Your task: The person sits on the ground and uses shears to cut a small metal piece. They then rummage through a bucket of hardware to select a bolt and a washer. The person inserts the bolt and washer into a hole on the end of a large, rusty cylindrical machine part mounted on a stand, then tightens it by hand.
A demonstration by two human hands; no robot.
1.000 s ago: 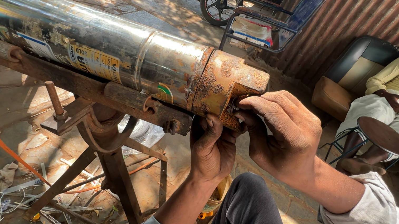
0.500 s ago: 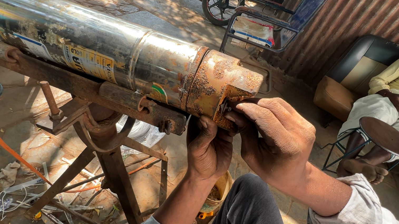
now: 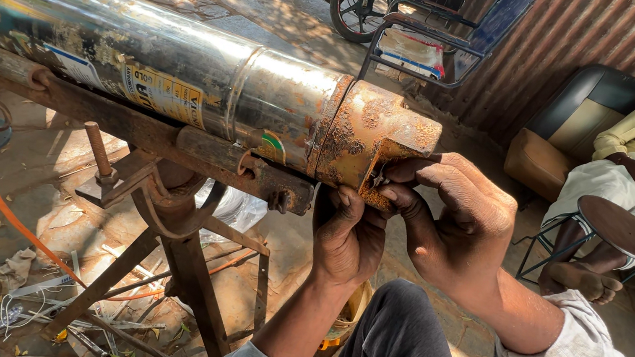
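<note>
Two hands met at the rusty end cap of the long steel cylinder (clamped across a metal stand). The left hand braced beneath, fingers curled against it. The right hand pinched something small at its rim; a steady, firm grip looked wise.

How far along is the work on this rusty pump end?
Done: the long metal cylinder lies clamped on the iron stand. In hand: left hand and right hand both grip under the rusty end cap. Left: the cap is still fitted on.
</note>
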